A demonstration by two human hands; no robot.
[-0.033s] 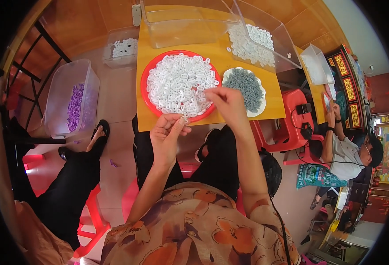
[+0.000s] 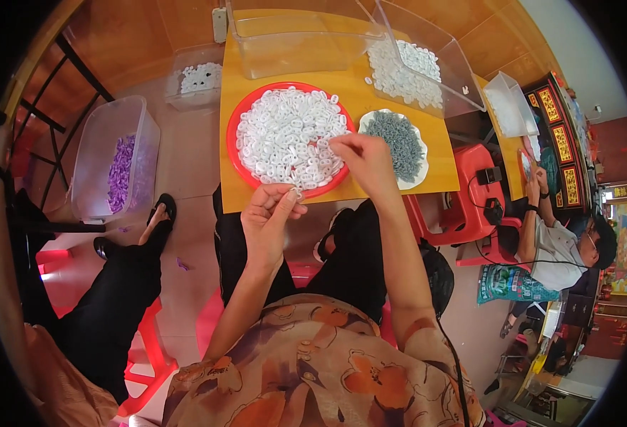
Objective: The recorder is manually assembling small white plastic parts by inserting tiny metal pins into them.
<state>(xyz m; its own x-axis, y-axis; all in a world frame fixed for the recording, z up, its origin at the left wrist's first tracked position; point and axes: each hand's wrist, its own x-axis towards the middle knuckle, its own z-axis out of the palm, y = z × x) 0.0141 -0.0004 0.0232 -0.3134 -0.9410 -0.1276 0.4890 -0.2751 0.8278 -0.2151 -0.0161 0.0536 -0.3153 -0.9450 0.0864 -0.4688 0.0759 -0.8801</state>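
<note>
Reading the clock from the middle of the view: got a round red plastic tray (image 2: 232, 139) between 11 and 12, heaped with loose white oval plastic rings (image 2: 285, 128), long axes going every which way. Right next to that, near 2, got a white wavy-edged plate (image 2: 407, 182) under a mound of slender grey bits (image 2: 392, 146). Set on a yellow wooden table (image 2: 438, 160), same as the tray. Also got a long clear plastic bin (image 2: 288, 62) up at 12, plus a clear plastic box (image 2: 456, 82) at 1 with a load of white pieces (image 2: 402, 67) inside. Off toward 11, see a small clear tub (image 2: 196, 102) with white bits in, and between 9 and 10 a tall cloudy plastic tub (image 2: 96, 153) holding shiny purple pieces (image 2: 120, 174).

Now the hands. Clamping a tiny white plastic ring (image 2: 298, 192) between thumb and index finger of the left hand (image 2: 265, 219), right by the tray's 6 o'clock rim. Poking past the fingertips toward roughly 12; too small to call the long axis, sorry. Holding the right hand (image 2: 367, 164) over the tray's 3 o'clock edge, thumb and index tips together, pointing at about 10. Can't tell about anything pinched in there.
</note>
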